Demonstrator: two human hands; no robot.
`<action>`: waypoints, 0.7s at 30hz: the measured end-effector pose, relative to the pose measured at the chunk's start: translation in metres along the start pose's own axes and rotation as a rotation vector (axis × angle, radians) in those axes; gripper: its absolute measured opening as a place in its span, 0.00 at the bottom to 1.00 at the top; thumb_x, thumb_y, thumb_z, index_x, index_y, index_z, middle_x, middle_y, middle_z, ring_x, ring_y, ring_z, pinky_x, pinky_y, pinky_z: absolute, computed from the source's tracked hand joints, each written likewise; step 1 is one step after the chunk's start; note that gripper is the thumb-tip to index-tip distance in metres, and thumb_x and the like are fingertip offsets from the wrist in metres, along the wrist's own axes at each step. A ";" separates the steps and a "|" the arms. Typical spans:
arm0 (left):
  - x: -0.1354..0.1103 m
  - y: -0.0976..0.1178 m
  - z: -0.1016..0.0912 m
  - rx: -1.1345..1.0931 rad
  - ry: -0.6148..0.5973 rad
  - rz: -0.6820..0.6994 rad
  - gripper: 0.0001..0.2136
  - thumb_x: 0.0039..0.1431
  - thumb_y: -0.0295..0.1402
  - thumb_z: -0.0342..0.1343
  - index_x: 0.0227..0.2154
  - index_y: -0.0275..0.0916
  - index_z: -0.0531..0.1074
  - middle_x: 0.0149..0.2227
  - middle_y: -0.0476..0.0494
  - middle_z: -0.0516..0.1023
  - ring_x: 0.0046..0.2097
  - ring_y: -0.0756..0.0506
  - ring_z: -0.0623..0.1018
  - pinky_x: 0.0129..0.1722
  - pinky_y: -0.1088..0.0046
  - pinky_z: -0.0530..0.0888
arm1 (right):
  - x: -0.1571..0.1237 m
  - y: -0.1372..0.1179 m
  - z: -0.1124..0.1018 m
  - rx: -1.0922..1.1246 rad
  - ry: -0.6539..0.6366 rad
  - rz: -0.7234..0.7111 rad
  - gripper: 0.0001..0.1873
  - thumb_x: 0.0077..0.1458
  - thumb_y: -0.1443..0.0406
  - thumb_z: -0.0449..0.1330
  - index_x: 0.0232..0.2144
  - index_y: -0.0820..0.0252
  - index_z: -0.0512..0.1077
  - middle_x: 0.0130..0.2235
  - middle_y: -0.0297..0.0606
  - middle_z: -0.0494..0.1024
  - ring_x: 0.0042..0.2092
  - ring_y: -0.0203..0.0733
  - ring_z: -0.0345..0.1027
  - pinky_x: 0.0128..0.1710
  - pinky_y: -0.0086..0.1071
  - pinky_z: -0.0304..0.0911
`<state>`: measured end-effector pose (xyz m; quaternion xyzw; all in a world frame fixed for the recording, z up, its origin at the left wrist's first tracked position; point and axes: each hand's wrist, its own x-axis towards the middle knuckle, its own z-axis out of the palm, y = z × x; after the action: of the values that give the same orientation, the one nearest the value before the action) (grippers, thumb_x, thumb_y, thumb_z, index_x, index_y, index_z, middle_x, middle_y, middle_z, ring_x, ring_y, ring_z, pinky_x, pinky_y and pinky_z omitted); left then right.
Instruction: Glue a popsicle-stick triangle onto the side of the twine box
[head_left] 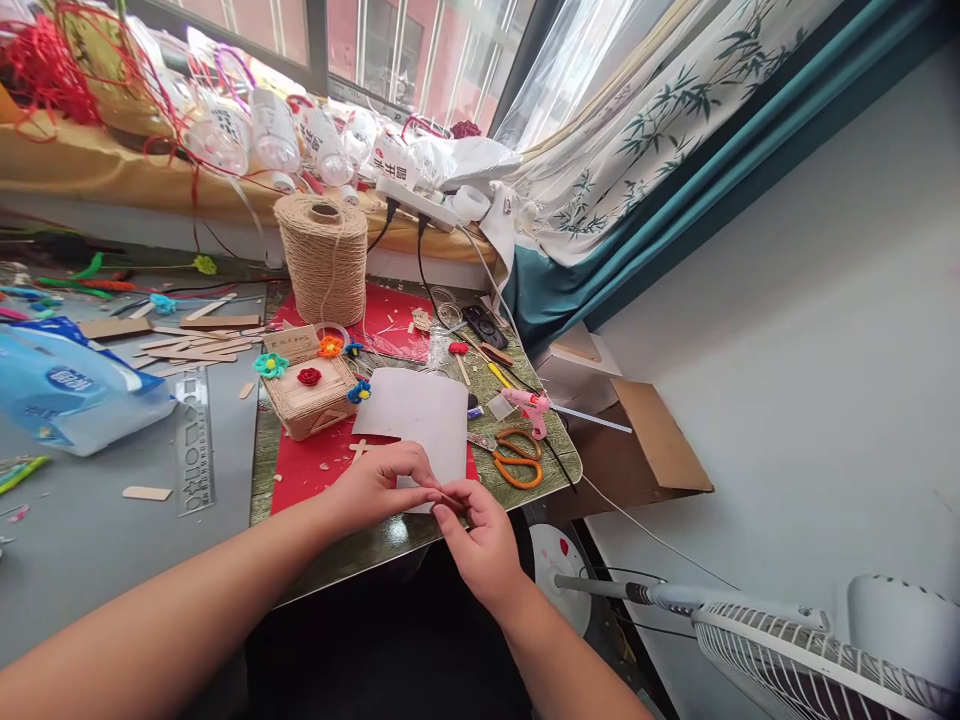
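My left hand (379, 485) and my right hand (480, 535) meet at the table's near edge, over a red mat (315, 460). Both pinch a thin small piece (448, 497) between their fingertips; I cannot make out what it is. Just beyond them lies a white sheet of paper (421, 410). A small twine-wrapped box (309, 395) decorated with little flowers sits left of the paper. Orange-handled scissors (514, 458) lie to the right of my hands.
A big spool of jute twine (326, 255) stands behind the mat. A pink glue gun (529, 405), wooden sticks (195, 345), a ruler (195, 440) and a blue tissue pack (67, 385) lie about. A power strip (416, 200) sits on the sill. A cardboard box (637, 445) and white fan (787, 640) stand right.
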<state>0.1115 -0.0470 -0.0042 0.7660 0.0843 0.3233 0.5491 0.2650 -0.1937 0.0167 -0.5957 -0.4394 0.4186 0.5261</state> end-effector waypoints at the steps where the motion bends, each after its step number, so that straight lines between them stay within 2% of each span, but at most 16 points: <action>1: 0.000 0.001 -0.002 0.033 -0.034 0.007 0.10 0.66 0.39 0.62 0.31 0.38 0.78 0.34 0.42 0.82 0.38 0.47 0.80 0.42 0.70 0.76 | -0.001 0.000 -0.002 -0.056 -0.028 -0.016 0.11 0.64 0.56 0.64 0.43 0.55 0.77 0.38 0.39 0.81 0.38 0.41 0.73 0.42 0.36 0.69; 3: 0.001 0.004 -0.005 0.087 -0.065 -0.008 0.11 0.69 0.39 0.58 0.33 0.38 0.78 0.34 0.42 0.82 0.38 0.47 0.79 0.42 0.70 0.76 | 0.001 0.002 -0.006 -0.087 -0.068 0.003 0.11 0.65 0.56 0.62 0.41 0.56 0.77 0.33 0.37 0.79 0.34 0.40 0.72 0.38 0.35 0.68; 4: 0.002 0.005 -0.008 0.111 -0.042 -0.026 0.12 0.70 0.39 0.56 0.34 0.38 0.78 0.35 0.43 0.82 0.38 0.47 0.80 0.42 0.71 0.76 | 0.003 0.005 -0.009 -0.076 -0.064 0.017 0.11 0.65 0.55 0.62 0.40 0.56 0.77 0.31 0.35 0.78 0.33 0.39 0.71 0.36 0.34 0.67; 7: 0.005 0.002 -0.016 0.259 0.118 -0.080 0.13 0.73 0.39 0.50 0.40 0.39 0.77 0.40 0.42 0.83 0.42 0.45 0.81 0.46 0.68 0.77 | 0.014 0.013 -0.021 -0.093 0.035 0.008 0.13 0.64 0.55 0.63 0.40 0.57 0.77 0.29 0.34 0.77 0.30 0.38 0.69 0.32 0.32 0.66; 9: 0.007 -0.004 -0.021 0.447 0.145 -0.096 0.13 0.74 0.37 0.48 0.43 0.40 0.78 0.44 0.41 0.83 0.47 0.43 0.81 0.50 0.64 0.76 | 0.027 0.018 -0.032 -0.217 0.090 -0.047 0.12 0.65 0.56 0.61 0.42 0.58 0.77 0.33 0.37 0.79 0.32 0.40 0.71 0.33 0.34 0.67; 12: 0.007 -0.014 -0.025 0.734 0.033 -0.112 0.12 0.70 0.38 0.53 0.49 0.41 0.77 0.51 0.39 0.82 0.52 0.38 0.79 0.54 0.57 0.73 | 0.047 0.022 -0.044 -0.603 0.048 -0.257 0.11 0.68 0.61 0.56 0.44 0.58 0.78 0.39 0.43 0.82 0.40 0.45 0.74 0.43 0.39 0.69; 15: 0.004 -0.020 -0.024 0.866 -0.058 -0.138 0.22 0.62 0.42 0.63 0.57 0.42 0.74 0.58 0.36 0.78 0.58 0.34 0.76 0.56 0.54 0.70 | 0.065 0.022 -0.045 -0.962 -0.062 -0.470 0.13 0.69 0.66 0.53 0.43 0.59 0.78 0.36 0.43 0.81 0.39 0.46 0.73 0.45 0.40 0.67; 17: 0.002 -0.022 -0.022 0.882 -0.099 -0.160 0.25 0.60 0.44 0.65 0.58 0.43 0.73 0.60 0.36 0.76 0.60 0.34 0.74 0.58 0.54 0.68 | 0.075 0.022 -0.039 -1.084 -0.109 -0.539 0.13 0.70 0.67 0.52 0.42 0.60 0.78 0.34 0.43 0.80 0.38 0.46 0.72 0.43 0.39 0.66; 21: -0.001 -0.027 -0.019 0.890 -0.120 -0.211 0.24 0.59 0.43 0.65 0.56 0.43 0.74 0.61 0.36 0.75 0.61 0.33 0.73 0.58 0.54 0.66 | 0.090 0.028 -0.023 -1.236 -0.159 -0.604 0.13 0.70 0.67 0.52 0.40 0.60 0.77 0.34 0.42 0.78 0.38 0.46 0.70 0.42 0.37 0.63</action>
<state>0.1052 -0.0223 -0.0253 0.9318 0.2606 0.1530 0.2008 0.3130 -0.1140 -0.0124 -0.6051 -0.7813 -0.0310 0.1498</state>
